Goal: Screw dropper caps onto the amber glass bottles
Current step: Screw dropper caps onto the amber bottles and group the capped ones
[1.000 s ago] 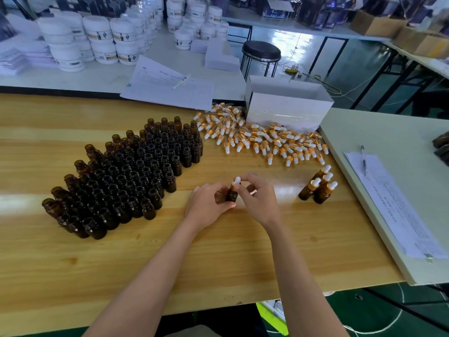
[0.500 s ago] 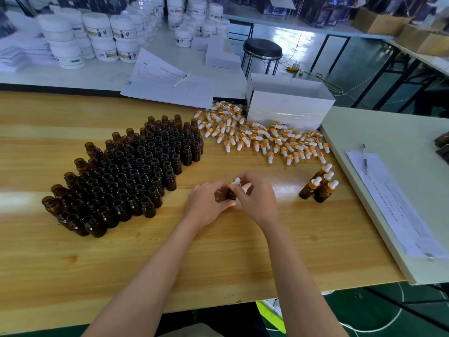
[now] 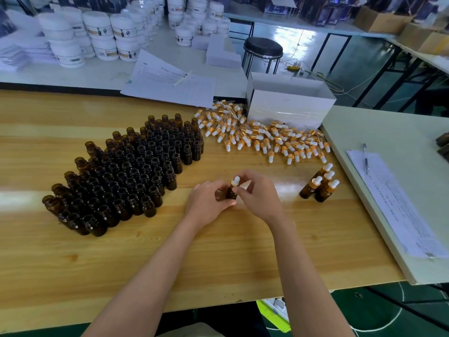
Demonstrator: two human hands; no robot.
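My left hand grips an amber glass bottle at the middle of the wooden table. My right hand pinches the gold collar of a white-bulbed dropper cap sitting on that bottle's neck. To the left stands a dense block of several open amber bottles. A heap of loose dropper caps lies behind the hands. A few capped bottles stand to the right.
A white cardboard box sits behind the cap heap. To the right, a pale table holds a paper sheet and pen. Behind are papers, white jars and a black stool.
Both hands have stayed in place on the bottle; the right hand's fingers have shifted slightly around the cap. Nothing else on the table has moved.
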